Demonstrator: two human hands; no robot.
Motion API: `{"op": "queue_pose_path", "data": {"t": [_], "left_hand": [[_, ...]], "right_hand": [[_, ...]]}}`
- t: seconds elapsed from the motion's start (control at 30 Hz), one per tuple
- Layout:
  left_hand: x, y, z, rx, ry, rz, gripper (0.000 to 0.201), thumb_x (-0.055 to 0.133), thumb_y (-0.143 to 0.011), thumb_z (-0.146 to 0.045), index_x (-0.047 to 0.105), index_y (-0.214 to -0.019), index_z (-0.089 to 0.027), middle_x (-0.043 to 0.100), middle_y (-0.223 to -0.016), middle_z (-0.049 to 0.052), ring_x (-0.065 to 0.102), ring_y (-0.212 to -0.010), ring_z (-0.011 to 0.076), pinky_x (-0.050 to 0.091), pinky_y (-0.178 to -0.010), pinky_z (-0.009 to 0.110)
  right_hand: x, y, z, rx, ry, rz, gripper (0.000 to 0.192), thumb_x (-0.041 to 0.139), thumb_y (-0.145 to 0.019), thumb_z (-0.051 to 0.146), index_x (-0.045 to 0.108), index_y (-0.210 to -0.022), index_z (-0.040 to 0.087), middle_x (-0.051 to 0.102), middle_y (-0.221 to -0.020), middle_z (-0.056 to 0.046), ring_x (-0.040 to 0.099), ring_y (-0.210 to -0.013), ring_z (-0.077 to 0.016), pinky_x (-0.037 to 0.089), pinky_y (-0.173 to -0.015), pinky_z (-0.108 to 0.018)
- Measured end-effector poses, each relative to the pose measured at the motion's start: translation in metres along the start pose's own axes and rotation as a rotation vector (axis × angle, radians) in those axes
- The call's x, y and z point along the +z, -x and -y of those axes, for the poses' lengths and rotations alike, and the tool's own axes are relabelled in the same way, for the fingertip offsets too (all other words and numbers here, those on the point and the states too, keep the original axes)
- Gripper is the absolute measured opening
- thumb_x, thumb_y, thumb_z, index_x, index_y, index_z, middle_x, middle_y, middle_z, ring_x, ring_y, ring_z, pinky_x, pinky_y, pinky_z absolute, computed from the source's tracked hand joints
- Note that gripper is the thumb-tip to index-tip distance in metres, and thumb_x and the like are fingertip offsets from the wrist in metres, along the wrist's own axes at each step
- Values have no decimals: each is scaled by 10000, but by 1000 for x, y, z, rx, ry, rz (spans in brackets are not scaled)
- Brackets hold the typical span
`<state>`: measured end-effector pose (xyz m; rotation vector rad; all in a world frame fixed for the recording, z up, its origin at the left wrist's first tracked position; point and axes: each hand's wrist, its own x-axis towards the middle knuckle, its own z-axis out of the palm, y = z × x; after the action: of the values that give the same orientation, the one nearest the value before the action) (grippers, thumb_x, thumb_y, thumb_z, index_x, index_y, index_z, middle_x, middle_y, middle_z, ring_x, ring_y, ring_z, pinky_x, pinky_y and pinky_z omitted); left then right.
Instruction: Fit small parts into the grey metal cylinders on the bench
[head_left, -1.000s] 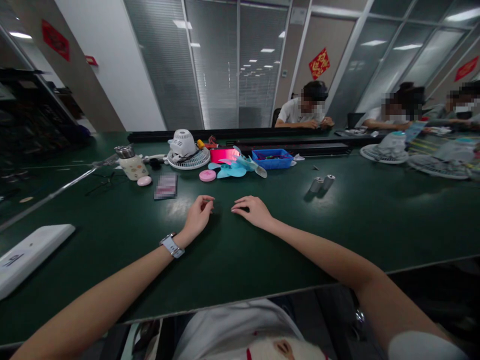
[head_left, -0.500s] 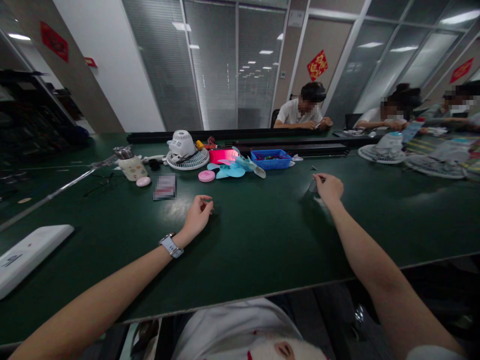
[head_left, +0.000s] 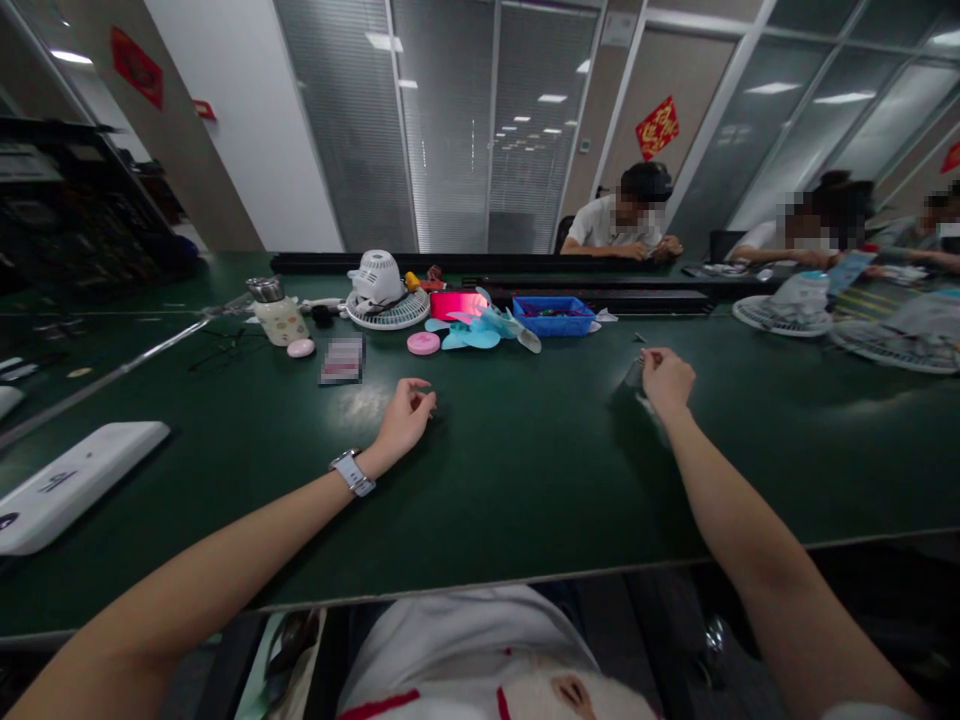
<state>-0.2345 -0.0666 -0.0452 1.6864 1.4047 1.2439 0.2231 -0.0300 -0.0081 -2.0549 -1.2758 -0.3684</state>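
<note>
The dark green surface (head_left: 525, 490) is the largest thing here, and it carries all the others. Near its left end lies a long white case (head_left: 94, 480), well apart from both hands. Along the far side stand the white fan part (head_left: 377, 278), the light blue fan blades (head_left: 478, 332) and a blue tray (head_left: 559, 327); the blades are just beside the tray.

The left hand (head_left: 405, 412) rests near the middle, its fingers half curled, with a gap to the thumb, and I see nothing held in it. The right hand (head_left: 669, 380) is farther to the right, its fingers brought close together at a grey cylinder (head_left: 634, 374). This cylinder is partly hidden by the hand, so I cannot tell if the grasp is firm or only a touch.

In my judgement, a push from one side could tip the cylinder, and because its body seems round and smooth, it could then roll away. The smallest thing, a thin piece (head_left: 639, 337), lies just beyond the fingers; a careless sweep could knock it.
</note>
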Motion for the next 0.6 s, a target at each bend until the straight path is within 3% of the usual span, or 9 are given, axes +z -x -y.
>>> {"op": "queue_pose_path", "data": {"t": [0.6], "left_hand": [[0, 1, -1, 19, -1, 10, 311, 565, -841, -387, 490, -1083, -207, 619, -732, -28, 634, -666, 164, 457, -665, 300]], "right_hand": [[4, 0, -10, -15, -67, 38, 366, 445, -919, 346, 704, -1038, 118, 705, -989, -189, 643, -840, -287, 467, -810, -414]]}}
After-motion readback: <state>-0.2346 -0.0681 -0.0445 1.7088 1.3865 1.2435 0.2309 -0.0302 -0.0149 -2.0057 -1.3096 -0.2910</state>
